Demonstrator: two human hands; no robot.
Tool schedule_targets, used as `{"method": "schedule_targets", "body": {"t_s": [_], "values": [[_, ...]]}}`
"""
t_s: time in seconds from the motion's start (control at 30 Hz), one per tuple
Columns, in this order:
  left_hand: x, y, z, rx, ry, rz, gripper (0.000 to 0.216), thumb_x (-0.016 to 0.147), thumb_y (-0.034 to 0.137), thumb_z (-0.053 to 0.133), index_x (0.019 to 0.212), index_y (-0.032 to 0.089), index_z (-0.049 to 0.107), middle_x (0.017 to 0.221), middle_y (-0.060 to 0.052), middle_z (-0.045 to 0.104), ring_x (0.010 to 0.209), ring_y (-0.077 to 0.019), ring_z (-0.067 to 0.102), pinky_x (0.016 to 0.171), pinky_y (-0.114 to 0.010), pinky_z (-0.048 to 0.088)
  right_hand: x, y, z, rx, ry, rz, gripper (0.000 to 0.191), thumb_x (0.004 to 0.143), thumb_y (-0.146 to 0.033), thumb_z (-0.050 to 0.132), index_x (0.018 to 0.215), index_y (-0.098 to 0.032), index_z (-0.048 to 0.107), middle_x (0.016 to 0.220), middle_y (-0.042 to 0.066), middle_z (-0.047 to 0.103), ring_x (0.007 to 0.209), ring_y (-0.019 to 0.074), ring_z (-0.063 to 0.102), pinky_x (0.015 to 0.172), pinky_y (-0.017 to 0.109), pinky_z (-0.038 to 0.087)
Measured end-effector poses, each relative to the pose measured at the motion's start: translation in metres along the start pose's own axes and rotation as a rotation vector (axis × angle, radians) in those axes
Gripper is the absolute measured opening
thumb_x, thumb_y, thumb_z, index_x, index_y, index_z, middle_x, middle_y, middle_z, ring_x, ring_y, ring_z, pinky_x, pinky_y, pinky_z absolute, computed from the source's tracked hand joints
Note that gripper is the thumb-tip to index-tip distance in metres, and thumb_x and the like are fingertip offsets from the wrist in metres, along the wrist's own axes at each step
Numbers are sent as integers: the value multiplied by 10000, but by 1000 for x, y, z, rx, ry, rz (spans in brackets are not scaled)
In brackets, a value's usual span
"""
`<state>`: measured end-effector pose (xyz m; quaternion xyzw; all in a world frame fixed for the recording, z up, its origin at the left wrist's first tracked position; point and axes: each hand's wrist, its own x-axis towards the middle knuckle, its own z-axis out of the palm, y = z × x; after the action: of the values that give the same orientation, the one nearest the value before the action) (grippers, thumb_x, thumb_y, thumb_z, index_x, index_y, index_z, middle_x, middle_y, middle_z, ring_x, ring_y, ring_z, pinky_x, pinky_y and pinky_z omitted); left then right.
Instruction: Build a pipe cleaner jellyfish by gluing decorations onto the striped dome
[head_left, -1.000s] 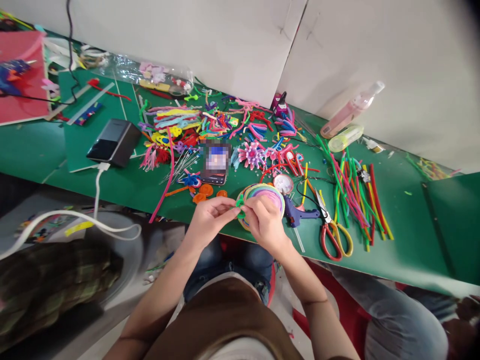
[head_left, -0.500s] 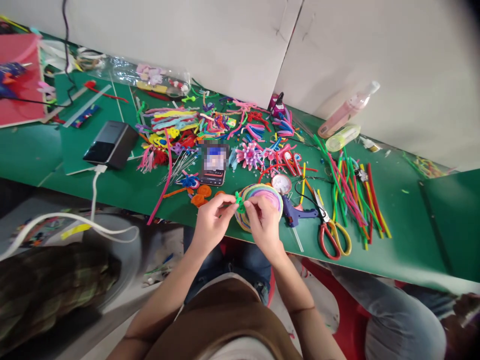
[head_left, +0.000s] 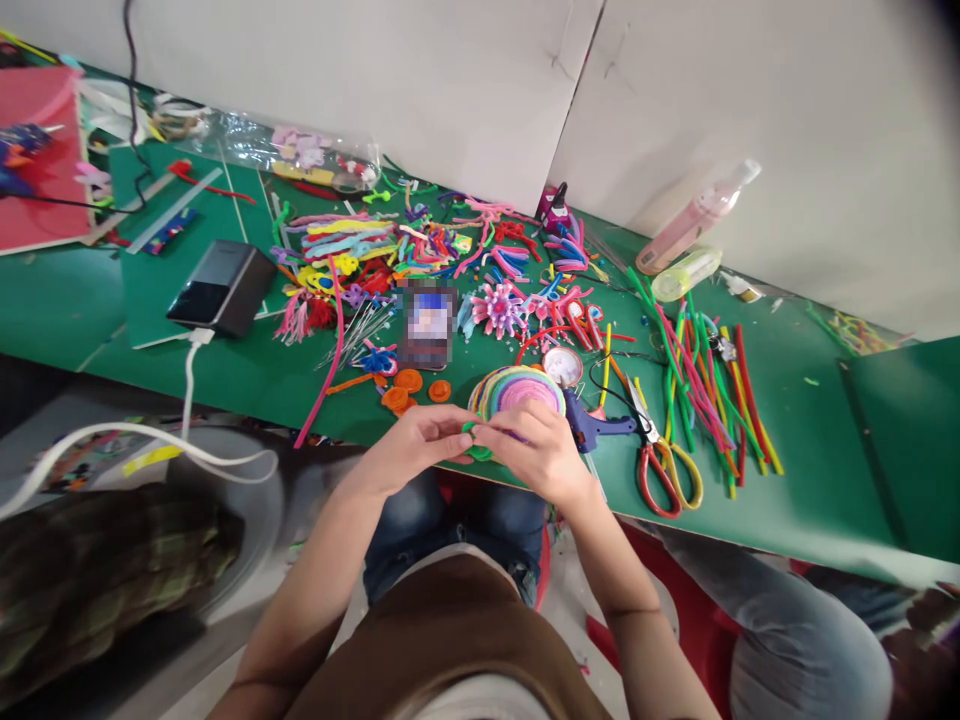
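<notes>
Between the fingertips of both hands is a green pipe cleaner piece [head_left: 480, 453], bent into a small shape and partly covered by the fingers. My left hand [head_left: 420, 443] pinches it from one side, and my right hand [head_left: 534, 446] grips it from the other. Just behind the right hand lies a round coil of pastel rainbow pipe cleaners [head_left: 517, 384]. Orange rolled pipe cleaner coils [head_left: 407, 381] rest beyond the left hand. A blue glue gun [head_left: 596, 428] lies right of my right hand, beside scissors [head_left: 651, 440] with red and yellow handles.
A phone [head_left: 427, 325] lies on the green table [head_left: 810, 410] among heaps of colourful pipe cleaners [head_left: 349, 240]. Long loose pipe cleaners [head_left: 694, 380] lie to the right. A dark power bank [head_left: 221, 290] with a white cable stands left. Another person's leg [head_left: 810, 640] shows at lower right.
Both hands have moved down toward the table's front edge with the green piece. More of the rainbow coil and the orange coils now shows. The right hand has turned so its back faces up.
</notes>
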<state>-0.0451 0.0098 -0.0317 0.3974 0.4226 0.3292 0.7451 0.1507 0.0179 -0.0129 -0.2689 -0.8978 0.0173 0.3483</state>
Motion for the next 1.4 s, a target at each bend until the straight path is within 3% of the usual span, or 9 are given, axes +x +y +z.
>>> {"method": "schedule_targets", "body": {"t_s": [0.1,0.23,0.4,0.6,0.83,1.0,1.1,1.23,1.4], "values": [[-1,2,2,-36,-62,-85,404,683,471,775,953,173,737,910,-96,741,802,-225,711,654,-300,593,0,-1,-3,-121,22,-62,143,915,-143,550,919,-174,689,794,21,687,734,139,525,601,285,353],[1,1,7,-89,-31,-100,418,670,479,785,948,168,751,872,-91,746,787,-232,722,694,-320,601,-4,0,-3,-184,-12,-123,148,917,-146,554,908,-195,694,811,14,689,750,135,518,614,301,305],[4,-9,16,-131,94,95,346,690,443,782,903,171,768,848,-69,750,796,-197,714,767,-303,597,-5,-4,-2,-148,-26,25,129,914,-167,568,929,-204,691,823,8,703,749,128,556,636,290,336],[2,-13,21,-12,185,262,309,728,434,751,926,198,777,865,-68,759,764,-211,718,707,-297,608,1,-17,-3,-66,9,214,182,924,-124,507,902,-176,680,831,38,708,709,141,556,650,280,408],[-3,-8,24,184,296,385,260,759,411,721,888,195,786,817,-60,767,653,-190,714,638,-263,608,5,-19,-4,95,-12,297,188,936,-120,465,931,-178,644,878,56,711,775,161,608,708,289,475],[-4,-9,30,389,426,551,185,829,314,650,887,199,783,769,-43,766,619,-178,712,566,-222,576,10,-22,-6,364,11,568,139,938,-195,495,931,-197,635,855,41,700,797,155,641,721,282,507],[-4,-12,32,581,488,737,176,843,201,625,940,211,771,812,-34,771,621,-156,711,567,-201,559,12,-21,-9,491,-25,718,113,920,-218,526,911,-200,637,833,24,691,752,145,634,686,274,498],[-3,-14,29,750,475,983,260,827,89,613,1007,219,748,865,-30,772,687,-147,726,655,-198,570,14,-14,-13,631,-115,838,110,909,-234,539,877,-193,636,740,-2,646,642,118,580,590,246,460],[-3,-13,23,731,385,936,213,805,91,641,944,201,759,830,-38,772,614,-136,713,592,-178,561,18,-9,-17,547,-161,720,105,898,-186,552,827,-193,629,729,-2,644,643,116,581,594,243,458]]}}
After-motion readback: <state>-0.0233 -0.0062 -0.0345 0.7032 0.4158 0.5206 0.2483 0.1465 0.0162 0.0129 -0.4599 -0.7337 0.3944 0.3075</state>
